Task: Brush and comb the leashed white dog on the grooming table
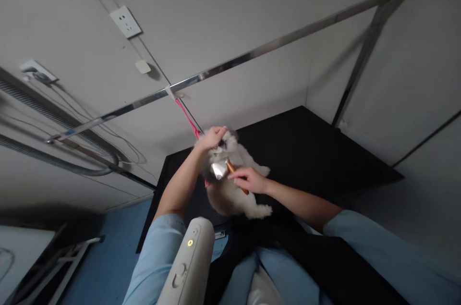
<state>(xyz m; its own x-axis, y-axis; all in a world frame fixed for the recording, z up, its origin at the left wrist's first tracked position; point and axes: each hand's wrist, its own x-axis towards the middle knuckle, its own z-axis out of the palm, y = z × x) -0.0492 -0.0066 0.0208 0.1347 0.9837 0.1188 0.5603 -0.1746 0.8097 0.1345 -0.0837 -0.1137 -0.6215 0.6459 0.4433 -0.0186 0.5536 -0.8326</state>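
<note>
A fluffy white dog (230, 194) is on the black table (288, 146), with a pink leash (188, 116) running from it up to the metal bar. My left hand (213, 138) is closed on the fur of the dog's head. In my right hand (250, 180) is the wooden handle of a brush (219, 169), whose shiny metal head lies against the fur below the dog's face.
The metal bar (252, 54) spans above the table along the wall. A white and grey device (189, 262) stands close in front of my body. Hoses (54, 161) and cables run along the wall at left, below sockets (126, 21).
</note>
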